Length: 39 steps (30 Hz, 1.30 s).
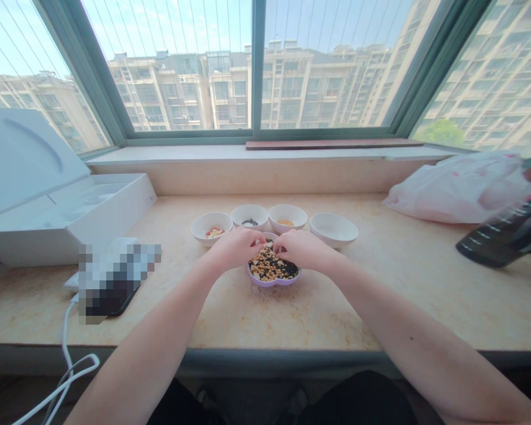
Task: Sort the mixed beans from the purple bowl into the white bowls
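Over the purple dish (pixel 274 282) of mixed beans, the left hand (pixel 242 243) at its ten o'clock and right hand (pixel 303 248) at two bunch narrowly; I cannot tell what they pinch. Black-bean bowl (pixel 249 212): eleven o'clock.

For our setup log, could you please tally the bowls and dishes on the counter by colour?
White bowls: 4
Purple dish: 1
Total: 5
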Each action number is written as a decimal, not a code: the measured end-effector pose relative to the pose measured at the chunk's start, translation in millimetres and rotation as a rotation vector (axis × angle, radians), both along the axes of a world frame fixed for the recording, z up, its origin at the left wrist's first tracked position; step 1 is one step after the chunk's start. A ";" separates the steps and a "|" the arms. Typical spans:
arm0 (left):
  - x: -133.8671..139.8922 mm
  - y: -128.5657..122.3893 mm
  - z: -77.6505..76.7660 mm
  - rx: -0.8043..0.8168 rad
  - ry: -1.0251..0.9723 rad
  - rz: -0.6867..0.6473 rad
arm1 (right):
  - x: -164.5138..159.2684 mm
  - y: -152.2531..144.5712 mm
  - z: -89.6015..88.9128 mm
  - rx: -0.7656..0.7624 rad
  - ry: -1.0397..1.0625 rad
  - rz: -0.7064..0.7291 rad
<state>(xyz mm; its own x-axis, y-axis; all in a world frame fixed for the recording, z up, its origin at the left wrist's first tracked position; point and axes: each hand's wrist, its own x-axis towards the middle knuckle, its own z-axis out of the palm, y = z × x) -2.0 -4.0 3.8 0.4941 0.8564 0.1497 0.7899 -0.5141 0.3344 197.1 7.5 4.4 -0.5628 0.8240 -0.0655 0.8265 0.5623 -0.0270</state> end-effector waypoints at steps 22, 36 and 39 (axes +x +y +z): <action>-2.7 0.3 -1.2 0.019 0.174 -0.075 | 4.4 -1.6 5.6 -0.018 0.068 0.005; 4.2 -3.0 2.9 0.163 -0.200 0.021 | 14.5 7.4 10.0 -0.981 1.216 0.001; 9.1 -2.7 0.4 0.220 -0.435 0.035 | 9.1 3.8 8.2 -1.013 1.288 -0.018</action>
